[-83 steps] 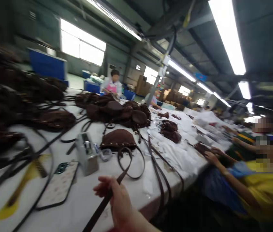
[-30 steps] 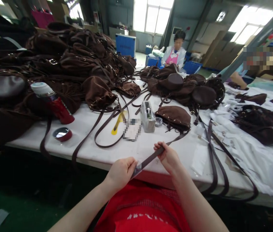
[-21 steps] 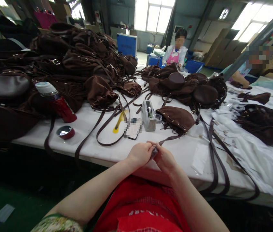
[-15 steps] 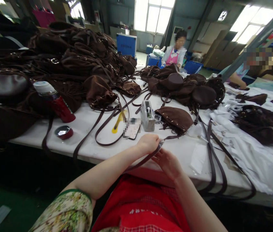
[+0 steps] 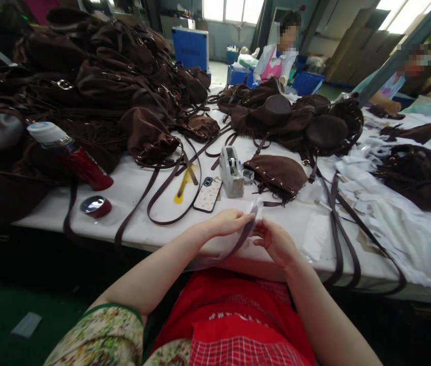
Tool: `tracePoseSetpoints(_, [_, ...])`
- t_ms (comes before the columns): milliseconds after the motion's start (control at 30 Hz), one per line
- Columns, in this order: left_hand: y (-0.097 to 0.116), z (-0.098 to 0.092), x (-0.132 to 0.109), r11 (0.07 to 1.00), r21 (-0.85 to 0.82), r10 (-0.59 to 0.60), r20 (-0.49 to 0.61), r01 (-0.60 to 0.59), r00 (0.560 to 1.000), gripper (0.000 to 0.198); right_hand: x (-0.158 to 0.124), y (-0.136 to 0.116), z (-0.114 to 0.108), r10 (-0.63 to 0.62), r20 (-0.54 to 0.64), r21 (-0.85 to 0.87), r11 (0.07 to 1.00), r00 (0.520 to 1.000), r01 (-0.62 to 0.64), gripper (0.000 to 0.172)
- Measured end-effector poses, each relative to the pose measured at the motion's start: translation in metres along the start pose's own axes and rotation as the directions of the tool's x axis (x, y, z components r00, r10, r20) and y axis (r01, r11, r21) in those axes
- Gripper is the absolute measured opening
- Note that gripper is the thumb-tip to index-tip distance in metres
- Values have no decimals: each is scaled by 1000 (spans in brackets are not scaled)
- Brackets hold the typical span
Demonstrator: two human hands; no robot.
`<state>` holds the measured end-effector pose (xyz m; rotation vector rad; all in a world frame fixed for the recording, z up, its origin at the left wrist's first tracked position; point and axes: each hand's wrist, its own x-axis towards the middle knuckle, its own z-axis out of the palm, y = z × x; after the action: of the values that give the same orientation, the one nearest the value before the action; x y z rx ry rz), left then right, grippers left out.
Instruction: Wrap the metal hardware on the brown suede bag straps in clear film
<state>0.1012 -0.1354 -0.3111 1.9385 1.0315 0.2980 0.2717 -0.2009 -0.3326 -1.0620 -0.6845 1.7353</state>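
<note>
My left hand (image 5: 228,222) and my right hand (image 5: 277,242) meet above the near edge of the white table (image 5: 135,203). Both pinch a dark brown strap (image 5: 240,240) that hangs in a loop toward my lap. A thin clear or white film (image 5: 255,209) sits around the strap between my fingertips. The strap leads back to a small brown suede bag (image 5: 278,174) lying just beyond my hands.
A grey tape dispenser (image 5: 231,171), a phone (image 5: 208,194), a yellow comb (image 5: 184,183), a red bottle (image 5: 68,157) and its cap (image 5: 95,206) lie on the table. Heaps of brown bags (image 5: 97,86) fill the left and back. Other people work at the far end.
My view swung from the right end of the table to my own place. My hands, first apart along the strap, came together, and a pale film now shows at my fingertips.
</note>
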Motion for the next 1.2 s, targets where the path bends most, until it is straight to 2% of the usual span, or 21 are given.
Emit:
tracePoseSetpoints(67, [-4, 8, -21, 986, -163, -6, 138, 28, 990, 54, 0, -2, 0, -11, 5, -20, 1000, 1000, 11, 29])
tracePoseSetpoints(133, [-7, 15, -37, 959, -279, 1, 193, 54, 981, 53, -1, 2, 4, -7, 26, -61, 998, 1000, 8, 30])
tracePoseSetpoints(200, [-9, 19, -50, 961, -276, 23, 173, 26, 985, 49, -3, 8, 10, 33, 30, -128, 991, 999, -29, 31])
tracePoseSetpoints(300, [-15, 18, -66, 977, -214, 68, 203, -24, 977, 41, -2, 11, 14, 35, -58, -155, 987, 998, -44, 36])
tracePoseSetpoints(433, [-25, 15, -87, 969, -241, 27, 337, 58, 941, 45, 4, 2, 11, -150, -220, -92, 987, 964, 132, 34])
tracePoseSetpoints(533, [-24, 18, -96, 957, -278, 7, 323, 87, 946, 53, 8, -1, 12, -271, -258, -119, 961, 927, 248, 29])
tracePoseSetpoints(633, [-17, 25, -93, 940, -326, -11, 248, 95, 969, 57, 11, 8, 19, -297, -237, -121, 954, 925, 276, 30])
tracePoseSetpoints(733, [-10, 32, -80, 943, -326, -15, 178, 74, 984, 57, 11, 18, 25, -247, -198, -89, 968, 949, 233, 34])
tracePoseSetpoints(833, [-6, 36, -66, 959, -283, 36, 96, -8, 995, 53, 8, 19, 24, -185, -188, 3, 982, 965, 189, 35])
tracePoseSetpoints(933, [-6, 41, -56, 928, -370, 89, 94, -49, 992, 55, 3, 13, 19, -142, -204, 60, 986, 969, 157, 34])
tracePoseSetpoints(1033, [-4, 49, -42, 888, -457, 87, 71, -45, 994, 59, -3, 9, 18, -181, -215, 13, 982, 960, 188, 36])
tracePoseSetpoints(1200, [5, 53, -13, 894, -445, 38, -46, -55, 998, 57, -9, 15, 25, -211, -116, -25, 977, 971, 210, 40])
